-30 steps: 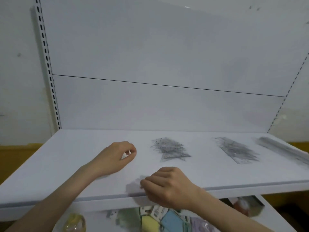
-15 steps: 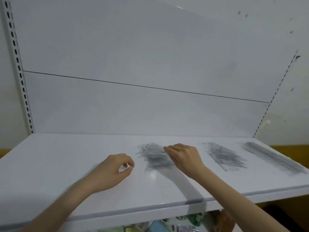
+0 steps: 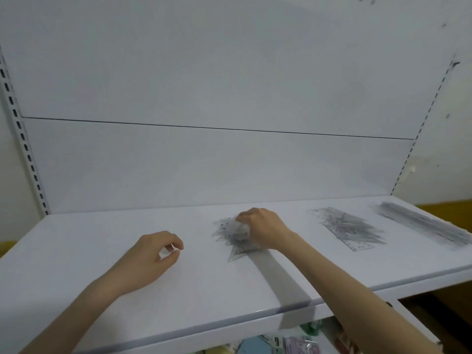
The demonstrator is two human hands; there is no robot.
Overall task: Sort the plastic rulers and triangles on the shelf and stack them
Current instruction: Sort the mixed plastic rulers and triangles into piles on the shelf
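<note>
R hand point(image 3: 260, 231) on the triangle pile point(image 3: 229, 242), mid shelf point(image 3: 102, 290).
Its fingers are bent down & clamped on the top clear pieces of that pile, which lies flat toward the back wall. L hand point(image 3: 153, 256) rests on the shelf just left of the pile, not touching it; fingers loosely curled, thumb near index tip, nothing seen in them. Well apart to the right: a second pile point(image 3: 350, 226) of clear plastic pieces, then a ruler pile point(image 3: 424, 226) at the far end. Coloured packets point(image 3: 293, 343) on the level below.

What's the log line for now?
right hand: fingers curled on triangle pile | left hand: curled, contents unclear | middle pile, far-right pile: untouched
</note>
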